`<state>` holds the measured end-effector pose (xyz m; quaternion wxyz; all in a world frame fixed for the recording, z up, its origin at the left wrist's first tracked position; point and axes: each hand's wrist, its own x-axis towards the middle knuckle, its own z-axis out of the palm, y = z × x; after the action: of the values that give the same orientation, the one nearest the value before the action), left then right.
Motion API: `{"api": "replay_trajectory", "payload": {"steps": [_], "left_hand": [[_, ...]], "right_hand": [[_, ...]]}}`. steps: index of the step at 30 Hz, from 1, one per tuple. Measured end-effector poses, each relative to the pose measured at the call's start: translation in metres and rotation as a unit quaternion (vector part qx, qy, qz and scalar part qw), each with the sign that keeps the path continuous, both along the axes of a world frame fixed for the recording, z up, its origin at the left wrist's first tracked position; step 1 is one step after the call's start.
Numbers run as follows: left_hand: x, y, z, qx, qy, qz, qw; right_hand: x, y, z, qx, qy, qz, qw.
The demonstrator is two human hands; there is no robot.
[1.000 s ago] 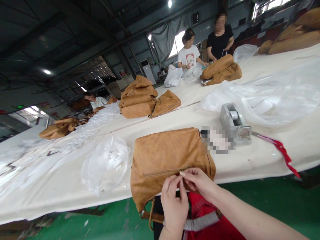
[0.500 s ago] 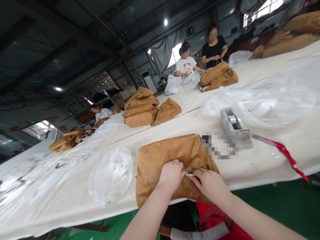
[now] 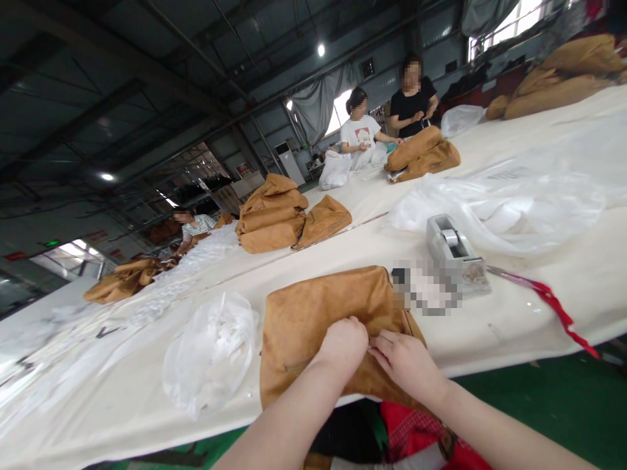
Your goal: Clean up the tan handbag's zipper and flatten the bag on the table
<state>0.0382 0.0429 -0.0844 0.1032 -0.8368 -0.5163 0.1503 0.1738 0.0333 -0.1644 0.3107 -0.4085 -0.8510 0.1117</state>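
Observation:
A tan leather bag (image 3: 313, 307) lies flat at the near edge of the cloth-covered table, with a zipper on its left part. My left hand (image 3: 347, 341) is closed over the middle of the bag, its fingertips turned down and hidden. Close against it on the right, my right hand (image 3: 402, 358) is also closed, thumb and fingers pinched at the same spot. A tiny pale bit shows between the hands; what it is cannot be made out.
Left of the bag sits a clear plastic bag (image 3: 213, 349) of white scraps. A tape dispenser (image 3: 458, 254), red-handled scissors (image 3: 558, 303) and plastic sheeting (image 3: 514, 202) lie right. Tan bags (image 3: 274, 215) are piled beyond; three people work farther back.
My left hand has moved slightly right, closer to my right hand. The white strip seen between them is now almost hidden. The whole view has shifted a little.

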Motion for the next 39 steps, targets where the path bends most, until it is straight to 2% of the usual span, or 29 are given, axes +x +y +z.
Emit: {"api": "replay_trajectory", "payload": {"steps": [6,10,13,21,26,29,34,39], "left_hand": [[-0.009,-0.006,-0.007,0.032,-0.023,0.019,0.999],[-0.023,-0.008,-0.004,0.058,-0.131,0.048,0.989],[-0.030,-0.011,-0.004,0.052,-0.219,0.046,0.973],[-0.036,-0.005,-0.018,0.043,-0.282,0.068,0.956],[-0.034,-0.004,-0.019,0.042,-0.295,0.086,0.951],[-0.030,-0.008,-0.022,0.067,-0.299,0.106,0.946],[-0.019,-0.017,-0.038,0.148,-0.291,0.114,0.938],[-0.003,-0.007,-0.056,0.218,-0.243,0.176,0.929]], "right_hand": [[-0.005,0.006,-0.006,0.022,0.011,-0.010,1.000],[-0.008,0.014,-0.002,0.002,0.012,-0.052,0.999],[-0.008,0.019,0.000,-0.016,0.027,-0.061,0.998],[-0.007,0.025,-0.007,-0.019,0.034,-0.049,0.998],[-0.004,0.019,-0.002,-0.019,0.054,-0.041,0.998],[-0.001,0.013,0.002,-0.025,0.062,-0.037,0.997],[0.000,0.011,0.008,-0.034,0.011,-0.042,0.998],[-0.001,0.014,0.009,-0.050,-0.014,-0.043,0.998]]}}
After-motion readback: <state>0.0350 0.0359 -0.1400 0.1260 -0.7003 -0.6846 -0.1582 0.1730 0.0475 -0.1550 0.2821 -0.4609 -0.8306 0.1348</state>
